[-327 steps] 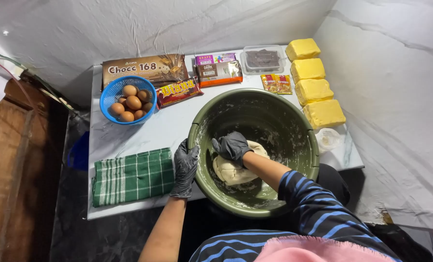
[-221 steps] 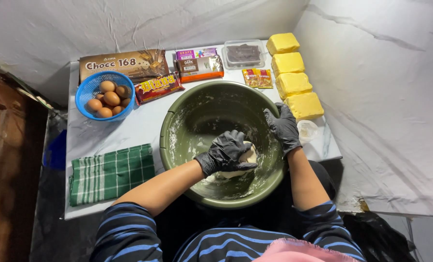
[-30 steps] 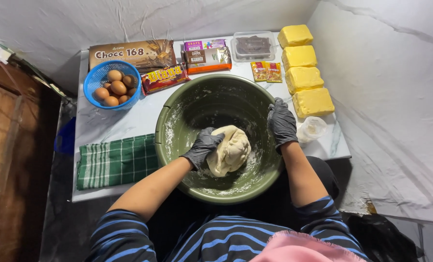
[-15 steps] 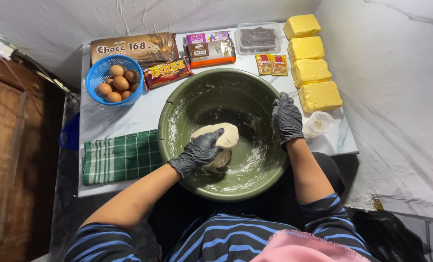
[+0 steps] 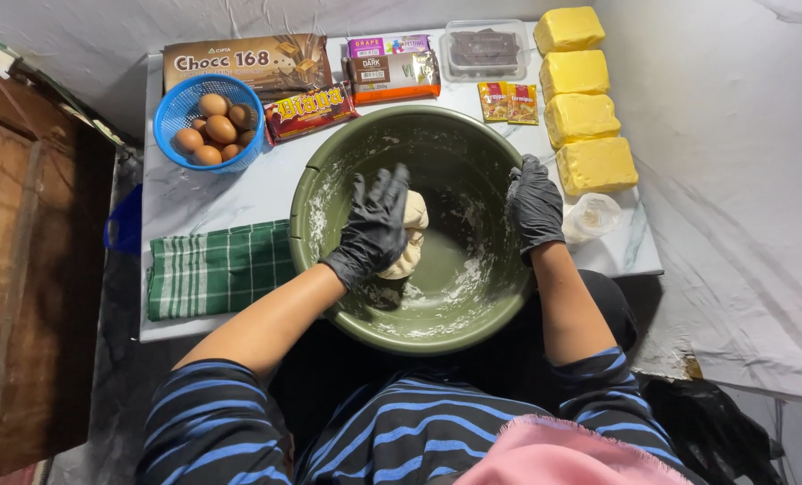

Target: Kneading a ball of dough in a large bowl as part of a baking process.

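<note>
Pressing down, the left hand (image 5: pixel 373 226) lies spread flat over the dough (image 5: pixel 409 235) inside the green bowl (image 5: pixel 329 180); the right hand (image 5: pixel 535 205) clamps the bowl's rim. Beyond both hands stretches a white marbled tabletop (image 5: pixel 230 193), walls seemingly draped in white sheeting (image 5: pixel 733 135).

The bowl (image 5: pixel 419 305) sits at the desk's (image 5: pixel 230 193) front edge, egg basket (image 5: pixel 205 121) at the rear left corner, butter blocks (image 5: pixel 582 117) along the right edge.
</note>
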